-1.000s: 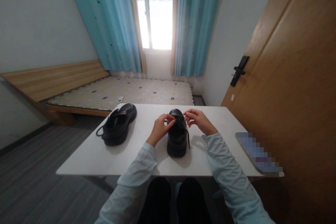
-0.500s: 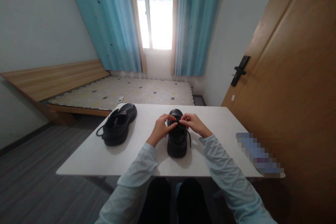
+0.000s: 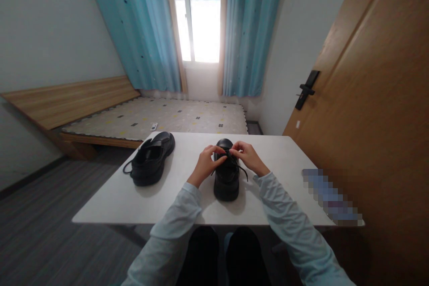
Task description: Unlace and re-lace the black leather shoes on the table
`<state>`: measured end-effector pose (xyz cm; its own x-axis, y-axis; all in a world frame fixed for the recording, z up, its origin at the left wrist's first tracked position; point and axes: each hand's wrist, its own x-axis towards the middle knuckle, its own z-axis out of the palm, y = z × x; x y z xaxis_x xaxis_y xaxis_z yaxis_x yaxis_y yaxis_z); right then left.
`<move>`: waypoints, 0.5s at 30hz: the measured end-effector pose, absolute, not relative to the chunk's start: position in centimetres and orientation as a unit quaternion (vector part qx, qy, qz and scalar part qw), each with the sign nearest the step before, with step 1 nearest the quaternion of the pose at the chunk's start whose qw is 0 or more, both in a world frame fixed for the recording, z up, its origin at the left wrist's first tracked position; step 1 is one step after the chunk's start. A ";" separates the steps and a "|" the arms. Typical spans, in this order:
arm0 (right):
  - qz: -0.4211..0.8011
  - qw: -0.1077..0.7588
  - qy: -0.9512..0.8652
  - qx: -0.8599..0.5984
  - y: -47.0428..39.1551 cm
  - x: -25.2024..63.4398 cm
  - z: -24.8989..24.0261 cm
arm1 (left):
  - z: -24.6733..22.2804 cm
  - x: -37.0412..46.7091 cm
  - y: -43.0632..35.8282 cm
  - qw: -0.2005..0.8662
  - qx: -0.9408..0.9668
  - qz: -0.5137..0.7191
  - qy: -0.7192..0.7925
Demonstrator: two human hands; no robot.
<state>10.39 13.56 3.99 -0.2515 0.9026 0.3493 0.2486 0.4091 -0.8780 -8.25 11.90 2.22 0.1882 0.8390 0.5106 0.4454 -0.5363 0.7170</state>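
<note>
A black lace-up shoe (image 3: 226, 187) stands upright on the white table (image 3: 187, 205), its heel toward me and its toe pointing away. My left hand (image 3: 208, 161) pinches the shoelace from the left side, thumb and fingers meeting over the top of the shoe. From the right, my right hand (image 3: 246, 154) pinches the lace too, close to my left fingertips. A loose end of the shoelace (image 3: 244, 172) hangs out over the shoe's right side. Exactly how the lace runs between my fingers is too dark and small to make out.
Another black shoe (image 3: 147, 174) rests on the table's left part, a lace loop sticking out at its heel. A blurred bluish item (image 3: 330, 199) lies at the right edge. Beyond are a bed (image 3: 181, 116) with a small white object (image 3: 154, 126), and a wooden door (image 3: 375, 111) at right.
My right fingers have shifted very slightly up, still at the lace. The loose lace end on the right has swung outward from the shoe. My left hand has hardly moved.
</note>
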 end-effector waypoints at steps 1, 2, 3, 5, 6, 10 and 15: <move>0.370 0.459 -0.701 -0.403 13.5 10.3 4.1 | 2.2 -8.3 11.9 0.209 0.742 0.466 0.434; 0.385 0.461 -0.694 -0.397 13.4 10.3 4.2 | 2.2 -8.3 11.9 0.207 0.744 0.464 0.434; 0.404 0.463 -0.685 -0.390 13.3 10.3 4.3 | 2.1 -8.3 11.9 0.205 0.745 0.463 0.434; 0.448 0.464 -0.665 -0.376 13.1 10.4 4.4 | 2.1 -8.3 12.0 0.201 0.745 0.464 0.434; 0.469 0.466 -0.654 -0.369 13.0 10.5 4.4 | 2.0 -8.4 12.0 0.200 0.745 0.465 0.434; 0.523 0.486 -0.613 -0.338 13.0 10.9 4.5 | 2.0 -8.3 12.0 0.202 0.744 0.464 0.435; 0.558 0.526 -0.560 -0.313 13.0 11.0 5.0 | 2.1 -8.3 11.9 0.205 0.743 0.465 0.435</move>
<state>10.96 13.01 4.98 -0.2495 0.9384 0.2391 -0.2368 0.1802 -0.9547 -8.33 11.95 2.12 0.1893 0.8371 0.5133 0.4551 -0.5380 0.7095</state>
